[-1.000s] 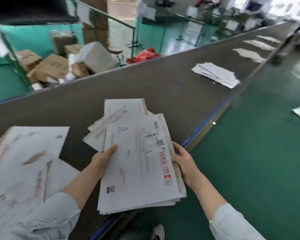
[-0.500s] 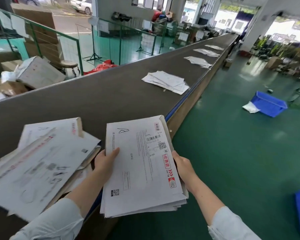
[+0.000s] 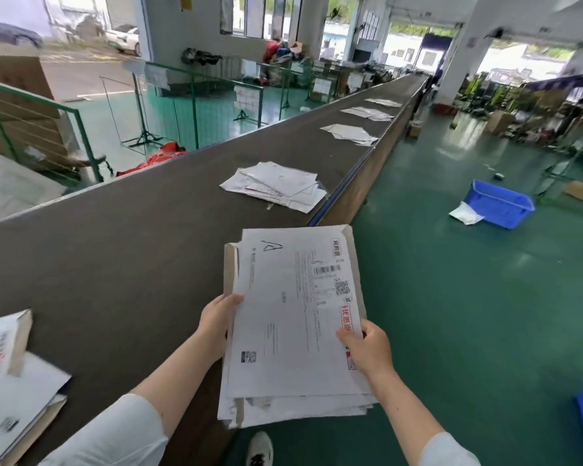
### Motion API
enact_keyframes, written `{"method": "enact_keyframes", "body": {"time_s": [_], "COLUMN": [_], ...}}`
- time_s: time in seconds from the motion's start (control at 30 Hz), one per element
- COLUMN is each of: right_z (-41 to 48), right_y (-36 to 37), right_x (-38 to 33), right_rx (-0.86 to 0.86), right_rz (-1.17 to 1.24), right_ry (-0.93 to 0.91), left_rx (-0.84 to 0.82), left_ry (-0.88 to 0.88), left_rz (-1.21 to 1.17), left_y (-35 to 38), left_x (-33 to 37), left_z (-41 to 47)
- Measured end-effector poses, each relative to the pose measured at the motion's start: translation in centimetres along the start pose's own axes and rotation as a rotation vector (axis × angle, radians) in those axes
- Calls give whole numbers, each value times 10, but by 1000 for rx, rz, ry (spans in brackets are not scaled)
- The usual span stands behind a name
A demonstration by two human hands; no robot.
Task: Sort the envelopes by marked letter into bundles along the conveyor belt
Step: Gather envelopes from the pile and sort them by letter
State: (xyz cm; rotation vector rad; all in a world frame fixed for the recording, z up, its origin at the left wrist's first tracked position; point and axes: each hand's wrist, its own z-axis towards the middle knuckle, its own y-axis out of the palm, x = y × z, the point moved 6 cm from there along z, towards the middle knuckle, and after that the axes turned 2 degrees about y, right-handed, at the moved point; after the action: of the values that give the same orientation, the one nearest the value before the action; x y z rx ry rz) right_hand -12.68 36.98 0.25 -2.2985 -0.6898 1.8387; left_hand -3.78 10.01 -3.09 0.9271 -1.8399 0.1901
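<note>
Stack of envelopes (image 3: 290, 317): white, grey card edges, top one with a handwritten "A" at upper left, a barcode, QR codes and a red strip down its right side, held over the conveyor belt's (image 3: 115, 264) person-side edge. Left hand (image 3: 216, 322) grips its left edge and right hand (image 3: 367, 348) its right edge, thumbs on top. Counted on the belt: one bundle (image 3: 14, 381) at the near left, four more bundles (image 3: 273, 186) spaced along the person-side edge.
</note>
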Motion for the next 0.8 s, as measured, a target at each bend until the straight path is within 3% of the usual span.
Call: {"method": "enact_keyframes", "body": {"time_s": [0.3, 0.47, 0.8], "right_z": [213, 297, 504], "right_y": [-77, -113, -157], "right_x": [-46, -61, -69], "right_rx": [222, 349, 389], "right_rz": [33, 137, 328], "right_ry": [-2, 31, 67], "left_rx": [-336, -500, -501], "left_ry": [-149, -304, -346], "left_rz": [21, 48, 156], "left_y": [179, 259, 379], "left_x": [58, 62, 71], "left_z": [187, 238, 380]}}
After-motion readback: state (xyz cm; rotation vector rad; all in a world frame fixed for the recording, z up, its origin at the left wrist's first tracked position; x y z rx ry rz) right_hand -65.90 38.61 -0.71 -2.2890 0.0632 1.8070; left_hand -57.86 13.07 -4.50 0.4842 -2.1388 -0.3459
